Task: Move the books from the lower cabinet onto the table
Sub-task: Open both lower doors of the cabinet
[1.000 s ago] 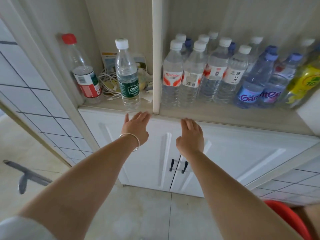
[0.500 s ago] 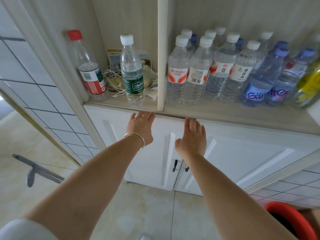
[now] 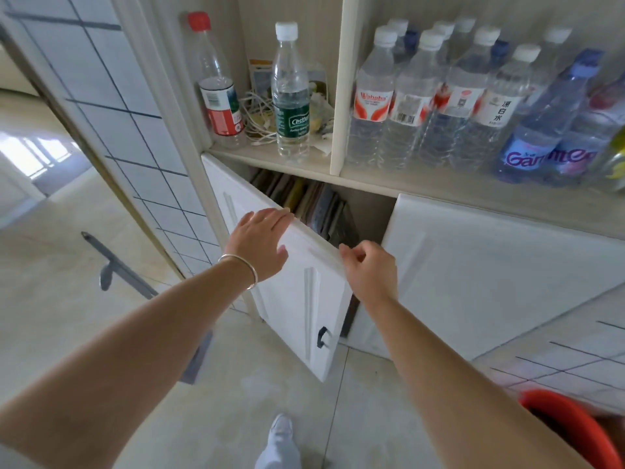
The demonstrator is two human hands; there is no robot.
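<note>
The lower cabinet's left white door [image 3: 297,299] stands swung partly outward. Behind it a row of upright books [image 3: 311,204] shows in the dark opening, packed side by side. My left hand [image 3: 260,245], with a silver bangle on the wrist, lies over the door's top edge with the fingers curled onto it. My right hand [image 3: 370,269] pinches the same top edge near its free corner. The right door [image 3: 490,265] is shut. No table is in view.
The open shelf above holds two water bottles [image 3: 291,96] and tangled cables on the left, and several water bottles [image 3: 439,103] on the right. A red bucket [image 3: 568,431] sits at the lower right. My shoe [image 3: 280,431] is on the tiled floor.
Both doors were shut with my hands flat near their tops. Now the left door has swung outward under both hands, and the books inside show.
</note>
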